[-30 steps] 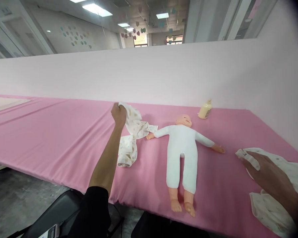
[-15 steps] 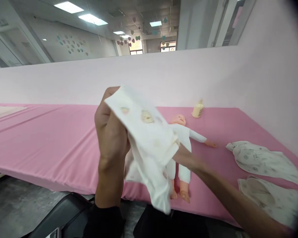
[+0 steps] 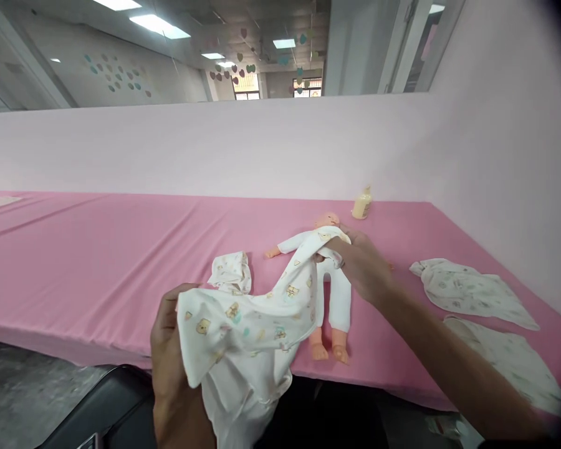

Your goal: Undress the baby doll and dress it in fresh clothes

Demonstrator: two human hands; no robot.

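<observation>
Garment, white, seemingly bear-printed

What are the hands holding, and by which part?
Both hold one white printed baby garment: the left hand grips its near edge, the right hand pinches its far end above the doll.

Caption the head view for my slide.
Left hand and right hand hold a printed garment over a doll on a pink table.

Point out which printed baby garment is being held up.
The bear-print garment, stretched between left hand and right hand; the others lie on the pink table.
</observation>
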